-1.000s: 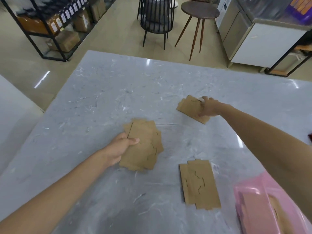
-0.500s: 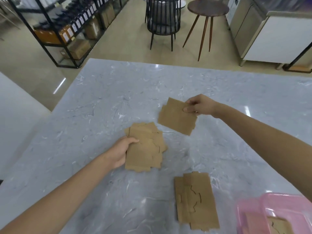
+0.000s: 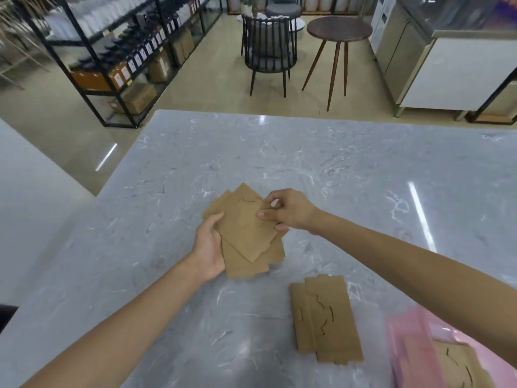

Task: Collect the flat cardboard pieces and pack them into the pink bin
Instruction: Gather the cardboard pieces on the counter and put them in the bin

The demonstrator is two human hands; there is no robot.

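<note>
Several fanned cardboard pieces (image 3: pixel 246 231) sit clamped between my left hand (image 3: pixel 208 247) and right hand (image 3: pixel 288 211); toward me from that grip lie another cardboard stack (image 3: pixel 326 320) and the pink bin (image 3: pixel 405 345), nothing between.

Single head-worn view, directed forward and down across the marble tabletop (image 3: pixel 321 152) toward its far edge; near edge unseen.

No text could be read anywhere. The bottles (image 3: pixel 123 71) on the shelf (image 3: pixel 92 51) carried white labels, but their print was too small and blurred to make out. The cardboard pieces (image 3: pixel 246 233) showed only cut slits, no printing, and the pink bin (image 3: pixel 405 345) bore no legible marking either.
</note>
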